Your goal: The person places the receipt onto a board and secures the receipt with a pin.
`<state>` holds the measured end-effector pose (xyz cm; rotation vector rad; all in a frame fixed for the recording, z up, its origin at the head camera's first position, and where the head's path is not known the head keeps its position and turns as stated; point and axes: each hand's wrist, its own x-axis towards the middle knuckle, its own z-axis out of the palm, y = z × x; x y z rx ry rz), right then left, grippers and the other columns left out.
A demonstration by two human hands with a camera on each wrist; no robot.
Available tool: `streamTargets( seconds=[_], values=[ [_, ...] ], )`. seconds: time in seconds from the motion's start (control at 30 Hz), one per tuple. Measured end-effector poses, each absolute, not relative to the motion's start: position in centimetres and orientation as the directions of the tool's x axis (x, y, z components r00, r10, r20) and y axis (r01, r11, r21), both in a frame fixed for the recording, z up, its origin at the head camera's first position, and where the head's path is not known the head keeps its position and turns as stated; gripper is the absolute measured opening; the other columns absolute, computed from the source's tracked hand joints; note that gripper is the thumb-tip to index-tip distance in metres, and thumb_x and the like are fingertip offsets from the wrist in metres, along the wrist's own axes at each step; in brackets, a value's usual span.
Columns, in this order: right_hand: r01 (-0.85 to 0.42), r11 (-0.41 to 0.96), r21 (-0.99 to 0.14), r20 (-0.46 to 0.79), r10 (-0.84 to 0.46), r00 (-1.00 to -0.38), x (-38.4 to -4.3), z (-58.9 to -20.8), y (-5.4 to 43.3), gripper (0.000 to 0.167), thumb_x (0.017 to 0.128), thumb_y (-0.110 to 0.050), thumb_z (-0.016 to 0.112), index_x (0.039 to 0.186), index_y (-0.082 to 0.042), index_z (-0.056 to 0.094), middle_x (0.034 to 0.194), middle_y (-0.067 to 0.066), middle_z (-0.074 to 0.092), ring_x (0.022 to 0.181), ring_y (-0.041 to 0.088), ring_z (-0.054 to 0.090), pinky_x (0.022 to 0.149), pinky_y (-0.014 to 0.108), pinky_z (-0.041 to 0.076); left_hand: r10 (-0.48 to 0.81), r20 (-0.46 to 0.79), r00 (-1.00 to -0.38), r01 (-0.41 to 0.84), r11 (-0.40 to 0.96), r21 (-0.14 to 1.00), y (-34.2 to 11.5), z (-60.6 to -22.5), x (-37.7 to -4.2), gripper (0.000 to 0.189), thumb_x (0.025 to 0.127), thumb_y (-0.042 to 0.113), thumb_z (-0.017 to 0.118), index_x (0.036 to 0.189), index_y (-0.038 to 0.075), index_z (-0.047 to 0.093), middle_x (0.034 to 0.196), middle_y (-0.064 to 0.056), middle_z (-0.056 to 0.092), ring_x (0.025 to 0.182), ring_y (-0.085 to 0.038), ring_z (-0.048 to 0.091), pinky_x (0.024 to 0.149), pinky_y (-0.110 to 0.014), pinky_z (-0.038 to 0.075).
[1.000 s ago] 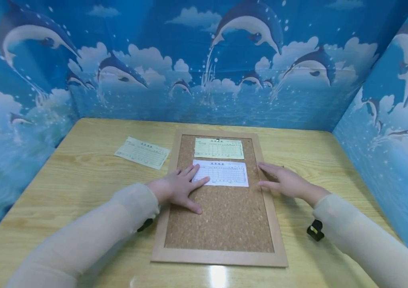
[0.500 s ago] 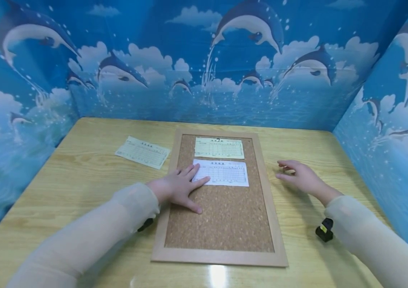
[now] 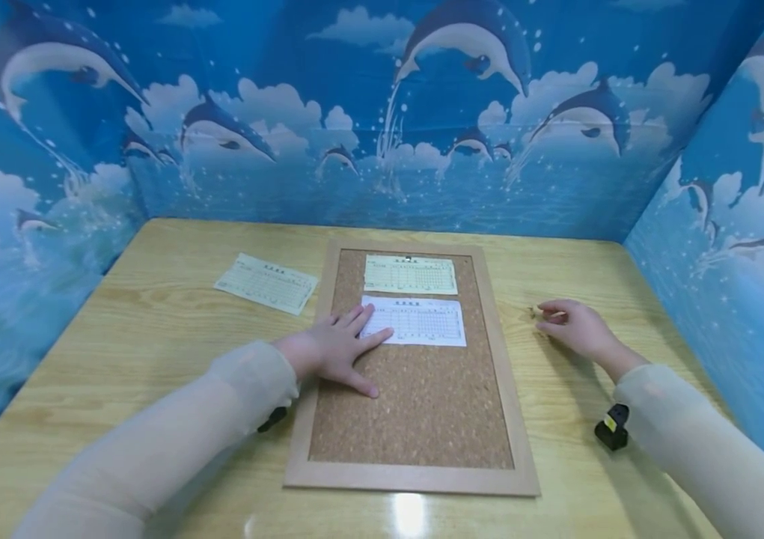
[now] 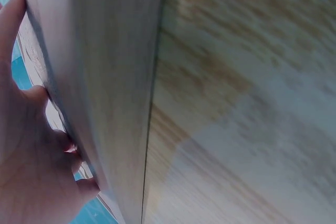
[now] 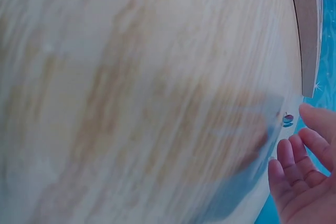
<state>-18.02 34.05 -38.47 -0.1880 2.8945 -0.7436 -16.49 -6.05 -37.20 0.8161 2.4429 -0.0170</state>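
Note:
My left hand (image 3: 336,352) lies with fingers spread on the corkboard (image 3: 415,408), its fingertips resting on the left end of a white printed slip (image 3: 422,323). Above that slip, a pale yellow printed slip (image 3: 410,275) lies on the cork with a small pin (image 3: 408,259) at its top edge. Right of the board, my right hand (image 3: 577,327) hovers low with thumb and fingers apart and loosely bent. Just beyond its fingertips are small gold-coloured pieces (image 3: 533,311) on the table. In the right wrist view, one shiny piece resembling a thumbtack (image 5: 287,119) stands clear of the fingers.
Another pale yellow slip (image 3: 267,284) lies askew on the wooden table (image 3: 173,299), left of the board. A wooden frame (image 3: 415,479) edges the cork. Blue dolphin-printed sheets (image 3: 382,187) close off the back and sides.
My right hand has left the board's right frame and moved right, to the small gold pieces on the table. The left hand stays on the white slip.

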Motion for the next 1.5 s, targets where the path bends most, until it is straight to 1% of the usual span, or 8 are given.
streamTargets(
  seconds=[0.43,1.0,1.23,1.5],
  values=[
    [-0.039,0.866,-0.498,-0.133,-0.121,-0.984,-18.08,-38.79,33.84,0.042,0.090,-0.018,0.061,0.121,0.010,0.054,0.109,0.026,0.060,0.098,0.038,0.058,0.083,0.049,0.045,0.550,-0.512,-0.659,0.558,0.815,0.157,-6.07,-37.15,-16.48,0.104,0.067,0.083,0.048,0.149,0.038,0.001,0.153,-0.006,-0.020,0.139,-0.024,-0.016,0.111,-0.047,0.001],
    [0.005,0.846,-0.533,-0.159,-0.094,-0.983,-18.27,-38.84,33.41,0.042,0.092,-0.019,0.059,0.122,0.010,0.053,0.109,0.025,0.060,0.098,0.037,0.058,0.081,0.046,0.046,0.554,-0.509,-0.659,0.563,0.812,0.155,-6.08,-37.23,-16.51,0.104,0.068,0.082,0.048,0.149,0.037,0.000,0.153,-0.007,-0.020,0.139,-0.024,-0.016,0.111,-0.047,0.003],
    [0.020,0.841,-0.541,-0.170,-0.086,-0.982,-18.38,-39.03,33.42,0.042,0.092,-0.021,0.060,0.122,0.008,0.054,0.108,0.023,0.060,0.098,0.036,0.057,0.081,0.046,0.046,0.553,-0.506,-0.662,0.558,0.814,0.159,-6.08,-37.36,-16.53,0.104,0.067,0.082,0.048,0.149,0.038,0.001,0.153,-0.006,-0.020,0.139,-0.024,-0.016,0.111,-0.047,0.003],
    [0.067,0.814,-0.577,-0.199,-0.061,-0.978,-18.66,-39.33,33.44,0.045,0.093,-0.024,0.059,0.126,0.007,0.052,0.111,0.023,0.058,0.099,0.034,0.056,0.077,0.040,0.046,0.563,-0.496,-0.662,0.562,0.810,0.168,-6.17,-37.45,-16.54,0.104,0.067,0.082,0.049,0.149,0.037,0.001,0.153,-0.007,-0.020,0.139,-0.024,-0.016,0.111,-0.047,0.003]
  ],
)
